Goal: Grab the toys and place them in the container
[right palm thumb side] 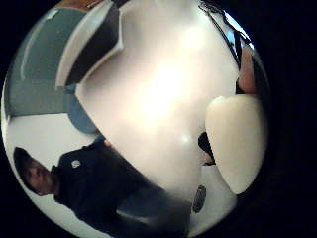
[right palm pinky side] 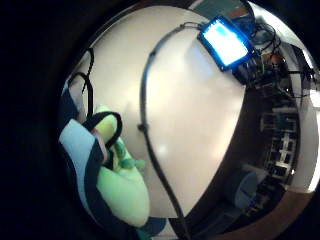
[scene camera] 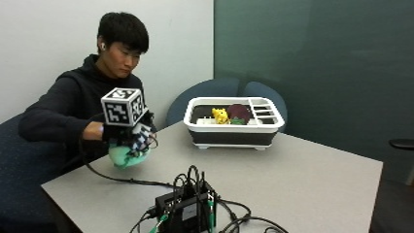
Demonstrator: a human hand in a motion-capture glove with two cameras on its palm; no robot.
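- Toy of pale green plush (scene camera: 127,156) sits in the gloved right hand (scene camera: 128,138), held above the near left part of the bench (scene camera: 310,174) and apart from its surface.
- From the little finger side palm view the same green toy (right palm pinky side: 122,187) fills the space beside the palm, with the strapped fingers (right palm pinky side: 85,150) curled round it, so the fingers are clamped on the toy.
- From the thumb side palm view a large pale rounded shape (right palm thumb side: 237,139) lies close to the palm; what it is cannot be told.
- White container with a dark band (scene camera: 234,127) stands further along the bench, well apart from the hand, near the far edge.
- Inside the container a yellow toy (scene camera: 220,115) stands beside a dark red toy (scene camera: 238,112); a slotted section takes up the container's far end.
- Seated behind the bench, the person (scene camera: 77,104) wears a dark hooded top, with the right forearm reaching over the bench edge.
- At the near edge of the bench lies a black device (scene camera: 187,208) with a tangle of cables; the little finger side palm view shows its lit screen (right palm pinky side: 226,41) and a dark cable (right palm pinky side: 150,130) running across the bench.
- Two blue chairs (scene camera: 223,94) stand behind the container, against the dark green wall.
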